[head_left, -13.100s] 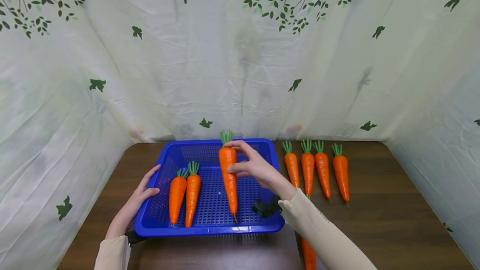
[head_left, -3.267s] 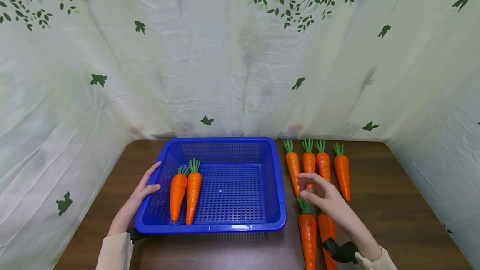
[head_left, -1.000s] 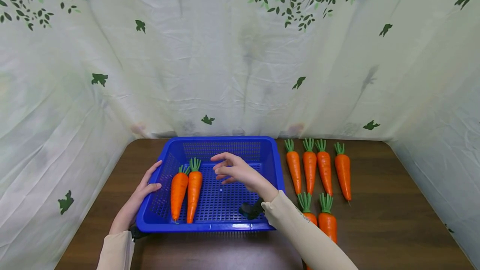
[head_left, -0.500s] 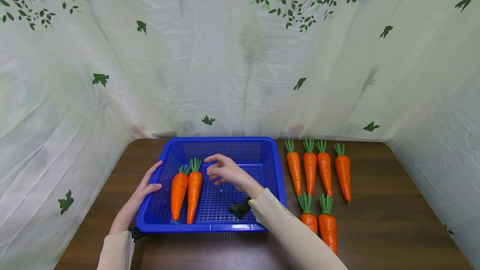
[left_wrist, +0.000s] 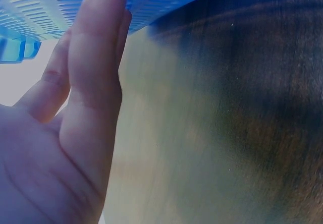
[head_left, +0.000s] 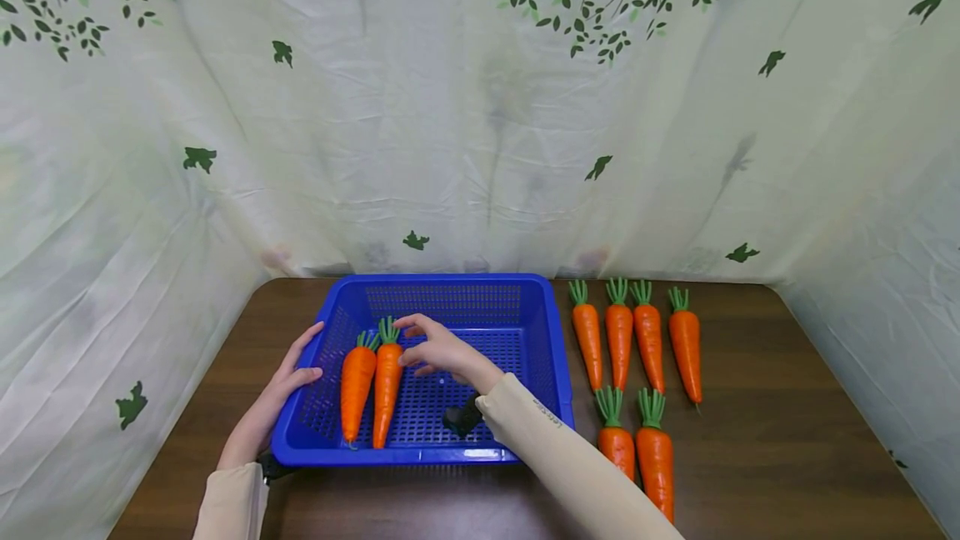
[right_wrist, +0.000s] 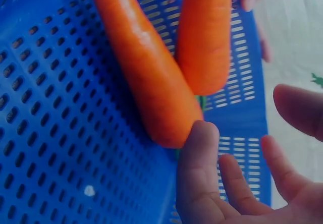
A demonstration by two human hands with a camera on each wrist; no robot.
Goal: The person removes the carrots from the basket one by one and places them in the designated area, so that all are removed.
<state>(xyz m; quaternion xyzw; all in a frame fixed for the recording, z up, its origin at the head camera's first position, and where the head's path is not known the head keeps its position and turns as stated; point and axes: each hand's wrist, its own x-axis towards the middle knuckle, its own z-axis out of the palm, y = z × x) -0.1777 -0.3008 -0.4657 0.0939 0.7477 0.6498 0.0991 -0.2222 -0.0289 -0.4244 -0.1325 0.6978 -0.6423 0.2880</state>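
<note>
In the head view two orange carrots with green tops lie side by side in a blue plastic basket (head_left: 465, 456). My right hand (head_left: 444, 350) hovers inside the basket, with thumb and fingertips right at the upper end of the right-hand carrot (head_left: 387, 398). Its fingers are spread apart in the right wrist view, curled round nothing. Close on the left lies the other carrot (head_left: 357, 394). My left hand (head_left: 279, 382) rests against the basket's left side, fingertips and thumb at the rim. The left wrist view shows its fairly straight fingers (left_wrist: 93, 47) touching the perforated wall.
Right of the basket, a back row of several carrots (head_left: 648, 348) lies on the brown wooden table (head_left: 780, 423). Nearer the front are two more carrots (head_left: 656, 461), partly covered by the right sleeve (head_left: 577, 473). A pale leaf-printed curtain (head_left: 480, 148) hangs behind the table.
A third carrot, held by my right hand in the basket at first, has left it; the front row gained one. My empty right hand then came back leftward to the right-hand carrot. Left hand unmoved.
</note>
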